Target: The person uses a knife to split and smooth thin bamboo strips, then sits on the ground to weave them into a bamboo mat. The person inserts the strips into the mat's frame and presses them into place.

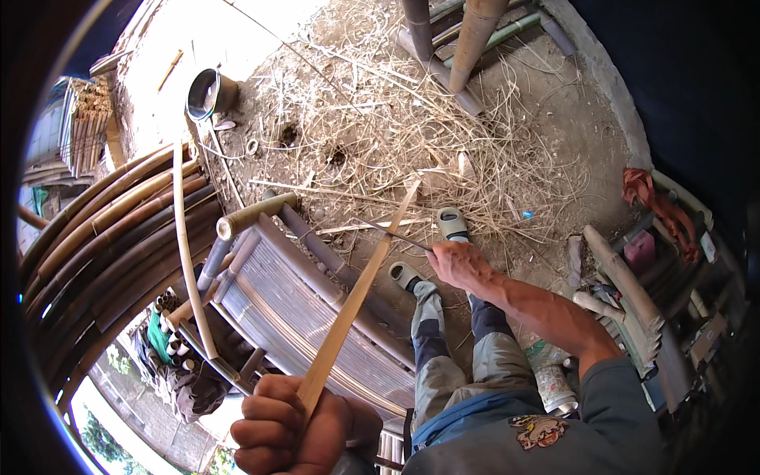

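A flat, pale bamboo strip runs up and away from my left hand, whose fingers are wrapped round its near end at the lower left. My right hand is closed on a knife; its handle is hidden in the fist. The thin dark blade crosses the strip near the far end and appears to touch it. Below the strip, to its left, stands a bamboo bench with a slatted top. My feet in sandals rest on the ground just beyond my knees.
Bamboo shavings litter the dirt floor ahead. Stacked bamboo poles fill the left, near a dark bucket. A bamboo frame stands at the far right. Tools and red cloth lie on a rack at the right.
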Action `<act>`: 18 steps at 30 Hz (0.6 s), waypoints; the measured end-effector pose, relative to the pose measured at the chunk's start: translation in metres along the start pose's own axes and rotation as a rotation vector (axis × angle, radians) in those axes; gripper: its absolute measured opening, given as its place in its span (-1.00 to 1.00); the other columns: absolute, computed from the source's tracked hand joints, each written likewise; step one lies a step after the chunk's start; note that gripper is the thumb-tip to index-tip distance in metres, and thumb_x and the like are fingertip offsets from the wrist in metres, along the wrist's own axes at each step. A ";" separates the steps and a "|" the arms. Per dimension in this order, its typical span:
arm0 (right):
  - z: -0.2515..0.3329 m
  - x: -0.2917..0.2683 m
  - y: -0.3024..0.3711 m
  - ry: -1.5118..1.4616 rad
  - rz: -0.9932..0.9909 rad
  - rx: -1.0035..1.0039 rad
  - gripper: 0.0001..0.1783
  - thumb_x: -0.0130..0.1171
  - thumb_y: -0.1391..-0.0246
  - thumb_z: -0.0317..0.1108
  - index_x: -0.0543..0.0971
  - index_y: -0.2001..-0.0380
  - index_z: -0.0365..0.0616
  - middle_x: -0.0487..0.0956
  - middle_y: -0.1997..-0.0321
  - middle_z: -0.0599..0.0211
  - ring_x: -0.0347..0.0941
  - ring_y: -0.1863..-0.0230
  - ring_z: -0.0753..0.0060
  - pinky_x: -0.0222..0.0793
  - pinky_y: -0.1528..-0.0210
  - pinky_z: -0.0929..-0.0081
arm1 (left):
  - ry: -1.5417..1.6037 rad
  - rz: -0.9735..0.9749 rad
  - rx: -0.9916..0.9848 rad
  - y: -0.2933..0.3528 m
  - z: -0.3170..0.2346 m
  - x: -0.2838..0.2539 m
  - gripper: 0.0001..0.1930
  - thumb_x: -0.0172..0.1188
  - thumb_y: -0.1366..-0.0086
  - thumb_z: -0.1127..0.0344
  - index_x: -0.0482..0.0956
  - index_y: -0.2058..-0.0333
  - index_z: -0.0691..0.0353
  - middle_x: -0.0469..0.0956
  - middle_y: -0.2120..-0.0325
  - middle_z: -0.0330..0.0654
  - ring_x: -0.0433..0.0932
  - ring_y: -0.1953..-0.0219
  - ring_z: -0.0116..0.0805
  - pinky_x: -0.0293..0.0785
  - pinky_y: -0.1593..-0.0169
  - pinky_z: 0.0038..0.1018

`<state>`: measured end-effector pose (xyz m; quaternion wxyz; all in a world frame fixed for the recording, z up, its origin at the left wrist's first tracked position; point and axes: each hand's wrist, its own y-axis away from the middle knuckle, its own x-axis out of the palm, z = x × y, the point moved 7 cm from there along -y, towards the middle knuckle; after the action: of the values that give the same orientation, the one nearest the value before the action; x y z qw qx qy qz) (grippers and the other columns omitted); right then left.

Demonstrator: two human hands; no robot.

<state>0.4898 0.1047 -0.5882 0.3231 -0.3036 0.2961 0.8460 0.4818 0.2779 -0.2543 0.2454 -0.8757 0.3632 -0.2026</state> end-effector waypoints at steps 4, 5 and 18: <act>0.038 -0.042 0.005 -0.335 -0.073 -0.147 -0.81 0.15 -0.15 -0.25 0.56 0.43 -0.13 0.50 0.62 0.27 0.47 0.65 0.36 0.44 0.63 0.35 | 0.024 0.057 -0.008 0.003 0.001 0.001 -0.55 -0.11 -0.43 -0.05 0.11 0.62 0.00 0.05 0.65 -0.39 0.05 0.64 -0.54 -0.01 0.55 -0.60; 0.054 -0.061 0.008 -0.367 -0.167 -0.228 -0.81 0.15 -0.16 -0.24 0.55 0.42 -0.13 0.51 0.61 0.27 0.47 0.66 0.35 0.45 0.62 0.36 | -0.025 0.072 0.017 0.001 0.001 0.004 -0.59 -0.14 -0.43 -0.04 0.17 0.58 -0.02 0.09 0.64 -0.39 0.09 0.64 -0.53 0.03 0.57 -0.58; 0.014 -0.028 0.010 -0.251 0.299 0.258 -0.80 0.10 -0.19 -0.27 0.52 0.42 -0.18 0.50 0.56 0.15 0.50 0.57 0.09 0.45 0.50 0.28 | -0.159 0.126 0.066 0.007 -0.004 -0.002 -0.62 -0.15 -0.43 -0.05 0.19 0.55 -0.04 0.06 0.63 -0.41 0.05 0.65 -0.51 0.06 0.57 -0.54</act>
<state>0.4951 0.0982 -0.5568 0.2644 -0.1049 0.4009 0.8709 0.4749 0.2737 -0.2555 0.3145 -0.8558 0.3901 -0.1283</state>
